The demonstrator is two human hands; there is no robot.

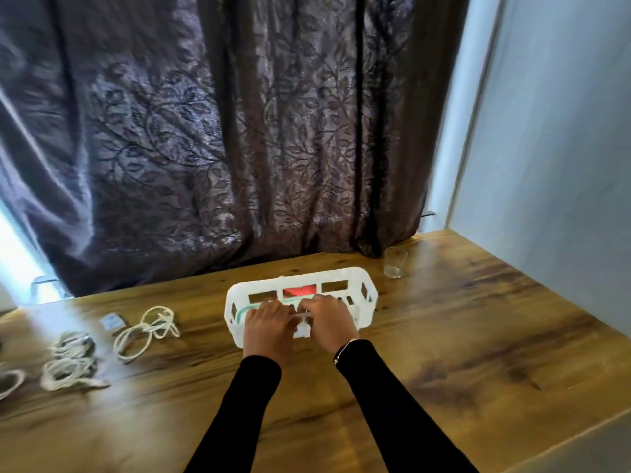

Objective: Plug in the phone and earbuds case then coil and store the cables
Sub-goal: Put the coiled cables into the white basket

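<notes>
Black sleeves reaching forward over the wooden counter [444, 336]. Left hand [269, 327] and right hand [327, 320] side by side at the white basket [358, 278], fingers curled, grip unclear. Coiled white cables [143, 331] lying well left. Beyond, drinking glass [395, 262], dark curtain [222, 131].

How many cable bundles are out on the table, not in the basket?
3, possibly more. A loose white cable lies left of the white basket; a coiled bundle lies further left; a third is cut off at the left edge. Any beyond the frame are hidden.
</notes>
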